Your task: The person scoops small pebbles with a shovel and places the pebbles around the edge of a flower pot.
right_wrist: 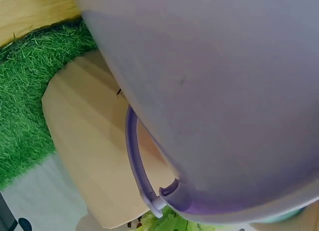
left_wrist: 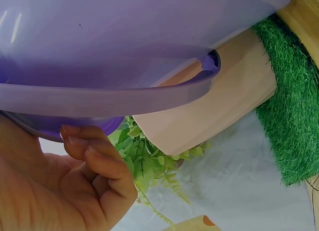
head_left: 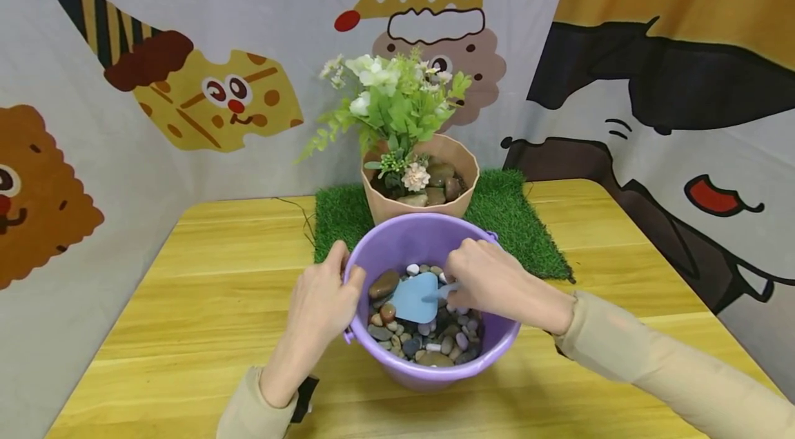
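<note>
Head view gives me the right hand (head_left: 497, 284) with its fingers closed around the handle of a light blue scoop (head_left: 415, 297), inside the mouth of a purple bucket (head_left: 435, 371). The scoop's long axis runs crosswise from that grip, and its broad blade points left, toward the person's other side, dipping slightly nearer the body than the handle. I see the blade over the stones; whether it touches them I cannot tell.

Just left of the blade, the left hand (head_left: 323, 301) grips the bucket's rim, and the left wrist view shows me its fingers bent beside the bucket.

Below the scoop grip, the bucket holds many small stones (head_left: 447, 346) in grey, brown and white, with 1 large brown stone (head_left: 384, 284) near the blade's far left corner. Out past the bucket's wall, the right wrist view shows me its purple handle (right_wrist: 133, 146).

Beyond the grip, just behind the bucket, a peach pot (left_wrist: 224, 96) holds a leafy plant with white flowers (head_left: 397, 101) and several smooth brown stones (head_left: 441, 180). Under the pot lies a green turf mat (head_left: 522, 218), on a wooden table (head_left: 217, 301). Farthest out, I see a cartoon-printed cloth (head_left: 248, 170).
</note>
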Tool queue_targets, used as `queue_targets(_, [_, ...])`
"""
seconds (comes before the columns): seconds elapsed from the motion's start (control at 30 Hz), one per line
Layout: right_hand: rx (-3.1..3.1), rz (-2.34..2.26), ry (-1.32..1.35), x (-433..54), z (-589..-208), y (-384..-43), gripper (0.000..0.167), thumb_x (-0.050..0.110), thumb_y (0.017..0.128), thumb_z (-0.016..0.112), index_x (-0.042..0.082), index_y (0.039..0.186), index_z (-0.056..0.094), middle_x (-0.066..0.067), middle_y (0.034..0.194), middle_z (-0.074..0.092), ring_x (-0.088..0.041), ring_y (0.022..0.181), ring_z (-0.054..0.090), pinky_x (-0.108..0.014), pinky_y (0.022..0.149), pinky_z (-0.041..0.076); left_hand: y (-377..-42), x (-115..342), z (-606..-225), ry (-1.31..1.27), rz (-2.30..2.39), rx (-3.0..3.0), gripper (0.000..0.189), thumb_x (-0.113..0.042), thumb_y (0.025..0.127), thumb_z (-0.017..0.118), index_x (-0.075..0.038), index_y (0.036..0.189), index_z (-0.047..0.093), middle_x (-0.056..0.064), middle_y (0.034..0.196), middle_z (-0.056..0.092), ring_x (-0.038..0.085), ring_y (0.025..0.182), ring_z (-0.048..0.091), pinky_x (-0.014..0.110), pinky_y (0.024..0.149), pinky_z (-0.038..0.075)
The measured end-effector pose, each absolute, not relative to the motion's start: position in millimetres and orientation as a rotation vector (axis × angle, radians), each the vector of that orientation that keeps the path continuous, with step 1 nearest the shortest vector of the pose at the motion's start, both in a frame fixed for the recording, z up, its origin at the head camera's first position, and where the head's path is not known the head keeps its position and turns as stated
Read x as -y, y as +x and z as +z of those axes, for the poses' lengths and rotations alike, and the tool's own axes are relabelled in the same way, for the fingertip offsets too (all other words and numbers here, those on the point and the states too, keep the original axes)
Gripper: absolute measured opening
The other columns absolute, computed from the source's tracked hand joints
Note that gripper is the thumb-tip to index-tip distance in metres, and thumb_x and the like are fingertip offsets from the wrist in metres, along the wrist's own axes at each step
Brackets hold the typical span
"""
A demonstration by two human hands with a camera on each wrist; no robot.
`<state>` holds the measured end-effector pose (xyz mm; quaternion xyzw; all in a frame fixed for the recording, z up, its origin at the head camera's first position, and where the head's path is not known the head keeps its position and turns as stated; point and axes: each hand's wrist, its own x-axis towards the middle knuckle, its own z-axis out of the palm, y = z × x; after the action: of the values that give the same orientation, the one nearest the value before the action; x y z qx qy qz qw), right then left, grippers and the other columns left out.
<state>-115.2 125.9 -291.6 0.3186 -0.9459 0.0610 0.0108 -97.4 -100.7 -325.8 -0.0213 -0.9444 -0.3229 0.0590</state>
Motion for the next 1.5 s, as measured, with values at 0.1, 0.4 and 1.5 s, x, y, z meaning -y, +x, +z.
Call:
queue_targets(0.1, [3.013,0.26,0.982,-122,-290,-114,0.035,0.017,0.068,0.074,0.019,0.047,0.046,0.013,0.045,0.027,0.0,0.042,0.026,-0.015,0.041,0.027,-98,100,-326,-0.062,-0.965,2.861,0.01,-0.024,0.088,0.05,-0.015,0.084,0.048,0.004,0.06,0.052,0.018,0.051,0.048,0.027,0.047,0.035])
queue_targets(0.4, [2.988,0.269,0.96,-122,-296,-115,0.026,0.017,0.069,0.074,0.02,0.05,0.056,0.014,0.043,0.037,-0.001,0.042,0.033,-0.015,0.042,0.031,-99,100,-327,-0.063,-0.984,2.861,0.01,-0.023,0.088,0.049,-0.015,0.083,0.047,0.004,0.059,0.05,0.018,0.05,0.047,0.027,0.046,0.035])
queue_targets(1.5, [2.939,0.521,0.983,-157,-245,-128,0.008,0.011,0.074,0.069,0.018,0.072,0.073,0.011,0.057,0.058,0.001,0.047,0.04,-0.015,0.045,0.035,-99,101,-327,-0.071,-0.983,2.849,0.01,-0.023,0.088,0.051,-0.015,0.084,0.048,0.003,0.057,0.048,0.017,0.049,0.045,0.027,0.046,0.034])
